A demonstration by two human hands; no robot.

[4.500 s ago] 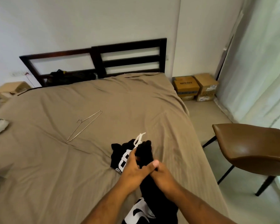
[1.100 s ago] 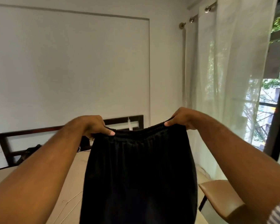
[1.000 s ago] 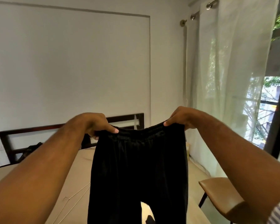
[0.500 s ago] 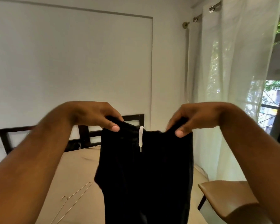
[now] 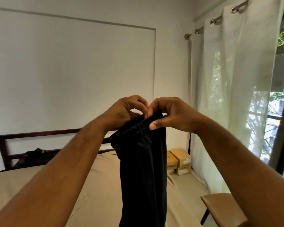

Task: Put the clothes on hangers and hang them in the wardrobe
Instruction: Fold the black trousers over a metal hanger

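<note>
Both hands are raised above the bed (image 5: 97, 185), close together, knuckles almost touching. The left hand (image 5: 123, 112) pinches one end of the gathered elastic waistband of a pair of black trousers (image 5: 143, 161). The right hand (image 5: 170, 113) pinches the other end, thumb under the band and fingers curled over its top edge. The trousers hang straight down from that grip (the waist is bunched narrow between the 2 hands), in the air over the near part of the bed. Their lower end runs out of view.

A thin wire hanger (image 5: 82, 198) lies flat on the bed, well apart from the trousers. A dark bag (image 5: 34, 154) sits against the bed's headboard (image 5: 39, 133). 2 cardboard boxes (image 5: 180, 161) stand on the floor beside the head of the bed, and a brown chair (image 5: 225, 208) stands near its side.
</note>
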